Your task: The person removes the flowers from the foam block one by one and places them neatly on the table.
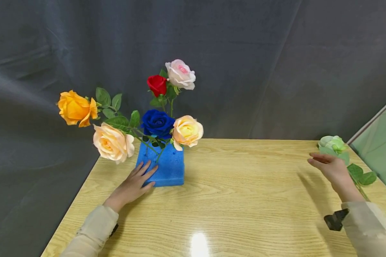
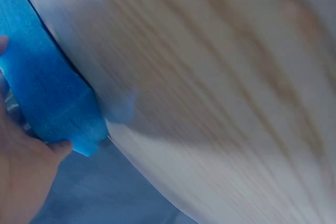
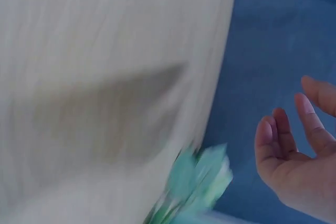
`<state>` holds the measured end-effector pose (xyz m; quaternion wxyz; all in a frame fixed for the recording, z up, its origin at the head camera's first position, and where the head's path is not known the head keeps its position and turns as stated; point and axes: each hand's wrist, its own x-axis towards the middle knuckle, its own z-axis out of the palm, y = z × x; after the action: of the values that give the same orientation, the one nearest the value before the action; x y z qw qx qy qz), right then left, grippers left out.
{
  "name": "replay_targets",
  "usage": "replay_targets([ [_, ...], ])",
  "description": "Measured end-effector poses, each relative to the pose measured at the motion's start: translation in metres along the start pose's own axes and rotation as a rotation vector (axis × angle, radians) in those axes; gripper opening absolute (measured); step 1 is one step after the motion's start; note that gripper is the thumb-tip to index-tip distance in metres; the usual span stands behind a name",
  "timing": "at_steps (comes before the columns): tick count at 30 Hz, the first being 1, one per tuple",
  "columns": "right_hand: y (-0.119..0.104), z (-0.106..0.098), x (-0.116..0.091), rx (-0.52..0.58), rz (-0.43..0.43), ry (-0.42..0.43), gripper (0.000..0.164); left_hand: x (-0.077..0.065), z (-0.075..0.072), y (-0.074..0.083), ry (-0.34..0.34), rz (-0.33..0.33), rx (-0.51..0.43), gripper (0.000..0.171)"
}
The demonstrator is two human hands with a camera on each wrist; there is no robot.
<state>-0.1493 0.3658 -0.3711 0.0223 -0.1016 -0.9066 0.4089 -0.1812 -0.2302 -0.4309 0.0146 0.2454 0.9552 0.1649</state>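
Observation:
My left hand (image 1: 132,185) rests with spread fingers on the front left of a blue foam block (image 1: 167,171); in the left wrist view its thumb lies along the block's side. Stuck in the foam are a blue rose (image 1: 158,124), a red rose (image 1: 157,85), a pale pink rose (image 1: 181,74), an orange rose (image 1: 76,108) and two peach roses, one at the right (image 1: 188,131) and one at the left (image 1: 114,142). Over the table's right side my right hand (image 1: 334,173) hovers, fingers loosely bent and holding nothing. Beside it lies a pale green flower (image 1: 333,143) with leaves.
The wooden table (image 1: 238,200) ends at a dark curtain (image 1: 244,71) behind and on the left. A green patterned panel (image 1: 382,139) stands along the right edge, close to the green flower. The orange rose leans out past the table's left edge.

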Motion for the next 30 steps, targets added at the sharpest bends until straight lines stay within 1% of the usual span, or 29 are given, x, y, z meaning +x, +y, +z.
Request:
replay_targets([
  [2,-0.016,0.014,0.001,0.01,-0.011,-0.027,0.052,0.0,0.001,0.002,0.005,0.004,0.007,0.058],
  [3,-0.023,0.02,0.002,0.013,-0.012,-0.044,0.058,0.0,0.001,0.002,0.01,0.006,0.011,0.058],
  [6,-0.045,0.04,0.002,0.027,-0.024,-0.079,0.059,0.0,0.002,0.004,0.032,0.02,0.022,0.058],
  [10,-0.074,0.063,-0.004,0.055,-0.056,-0.131,0.055,-0.001,0.003,0.003,0.066,0.047,0.044,0.059],
  [14,-0.102,0.083,-0.013,0.123,-0.078,-0.181,0.053,-0.001,0.002,-0.002,0.108,0.07,0.065,0.064],
  [17,-0.118,0.099,-0.017,0.182,-0.089,-0.216,0.051,-0.001,-0.001,-0.009,0.118,0.081,0.081,0.068],
  [22,-0.138,0.124,-0.021,0.285,-0.082,-0.259,0.048,-0.001,-0.007,-0.018,0.085,0.072,0.094,0.074],
  [26,-0.149,0.144,-0.022,0.35,-0.075,-0.269,0.045,0.0,-0.011,-0.023,0.027,0.027,0.072,0.079],
  [30,-0.16,0.165,-0.022,0.421,-0.077,-0.282,0.043,0.001,-0.012,-0.027,-0.018,-0.004,0.049,0.082],
])
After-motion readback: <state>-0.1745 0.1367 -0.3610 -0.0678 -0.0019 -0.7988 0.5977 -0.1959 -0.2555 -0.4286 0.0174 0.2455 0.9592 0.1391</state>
